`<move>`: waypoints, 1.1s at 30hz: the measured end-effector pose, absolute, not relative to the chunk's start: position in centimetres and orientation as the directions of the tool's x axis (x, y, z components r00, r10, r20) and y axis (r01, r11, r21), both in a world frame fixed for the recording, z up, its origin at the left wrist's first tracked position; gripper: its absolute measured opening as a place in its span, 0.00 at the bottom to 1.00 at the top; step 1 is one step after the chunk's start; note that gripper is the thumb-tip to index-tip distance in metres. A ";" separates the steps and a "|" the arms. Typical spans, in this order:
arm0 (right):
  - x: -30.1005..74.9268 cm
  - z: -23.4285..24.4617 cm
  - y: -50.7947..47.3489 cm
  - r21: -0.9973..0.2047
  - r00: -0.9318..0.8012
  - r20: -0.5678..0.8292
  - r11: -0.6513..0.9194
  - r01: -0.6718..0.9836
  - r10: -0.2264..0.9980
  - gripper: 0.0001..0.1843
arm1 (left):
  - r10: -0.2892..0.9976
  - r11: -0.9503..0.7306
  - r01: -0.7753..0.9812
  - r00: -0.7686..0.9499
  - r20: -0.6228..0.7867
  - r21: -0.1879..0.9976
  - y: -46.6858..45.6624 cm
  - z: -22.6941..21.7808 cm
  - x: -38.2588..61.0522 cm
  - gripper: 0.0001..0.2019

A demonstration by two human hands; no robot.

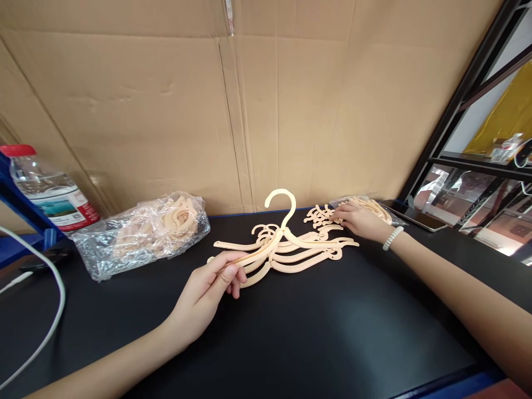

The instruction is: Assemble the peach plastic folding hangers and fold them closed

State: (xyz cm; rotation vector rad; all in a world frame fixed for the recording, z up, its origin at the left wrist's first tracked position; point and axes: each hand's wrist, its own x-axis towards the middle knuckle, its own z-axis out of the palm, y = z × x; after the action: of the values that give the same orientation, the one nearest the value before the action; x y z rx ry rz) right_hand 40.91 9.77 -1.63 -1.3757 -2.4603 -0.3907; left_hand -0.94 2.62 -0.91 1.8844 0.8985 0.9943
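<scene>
"While the left hand (216, 289) is pinching one arm of a cream plastic hanger (266, 248), where is that hanger sitting?"

"Near the middle of the view: it is standing with its hook pointing up, over several loose hanger parts (301, 266) that are lying on the tabletop (291, 332). The thumb and fingers are gripping that arm from the left side."

"And the right hand (361, 220)?"

"It is reaching to the far right part of the tabletop, its fingers bending over a heap of small cream pieces (319, 215) just beside a clear bag (339, 200) of more parts. I cannot tell whether those fingers are gripping anything. A band of pale beads (393, 238) is circling the wrist."

"What is the surface like?"

"It is looking black and smooth, softly reflecting light toward its front right, where a blue edge (453, 386) is showing."

"And the room?"

"Creased brown cardboard (174, 111) is rising behind the tabletop like a wall. On the left, a clear package (100, 249) of cream parts is lying beside a red-capped bottle (54, 191), and a white cable (62, 293) is curving down the edge of the view. At the right rear, a flat dark device (413, 215) is lying near the clear bag; beyond it a black metal rack (451, 113) is standing, with yellow sheeting (505, 111) showing through its frame."
</scene>
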 end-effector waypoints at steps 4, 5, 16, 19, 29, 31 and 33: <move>40.8 -1.8 10.0 0.092 -0.510 0.393 0.519 0.849 0.765 0.16 | 0.853 -0.414 0.204 0.427 0.300 0.887 2.7 -0.9 -0.9 0.13; 40.7 -1.9 10.0 0.092 -0.513 0.399 0.524 0.847 0.760 0.16 | 0.855 -0.411 0.200 0.423 0.300 0.890 2.7 -0.9 -0.9 0.13; 40.1 -1.6 9.8 0.133 -0.563 0.408 0.564 0.815 0.718 0.20 | 0.867 -0.393 0.179 0.400 0.298 0.902 2.5 -0.7 -0.9 0.12; 39.8 -1.3 9.7 0.147 -0.563 0.399 0.556 0.818 0.724 0.20 | 0.866 -0.390 0.175 0.403 0.296 0.904 2.6 -0.8 -0.9 0.12; 40.6 -1.3 9.5 0.051 -0.531 0.371 0.554 0.831 0.762 0.18 | 0.862 -0.393 0.150 0.404 0.306 0.907 2.5 -1.0 -1.0 0.12; 40.8 -1.3 9.5 0.030 -0.521 0.376 0.552 0.833 0.766 0.17 | 0.863 -0.394 0.151 0.402 0.307 0.907 2.5 -0.9 -0.9 0.12; 40.8 -1.3 9.4 0.011 -0.509 0.389 0.548 0.836 0.768 0.16 | 0.862 -0.398 0.155 0.400 0.311 0.904 2.5 -0.9 -0.9 0.12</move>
State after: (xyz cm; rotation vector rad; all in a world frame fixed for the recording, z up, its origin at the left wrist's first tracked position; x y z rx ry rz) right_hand 40.79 9.45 -1.31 -1.3186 -2.4486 -0.2814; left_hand -0.88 2.53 -0.86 1.8114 0.8811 1.0516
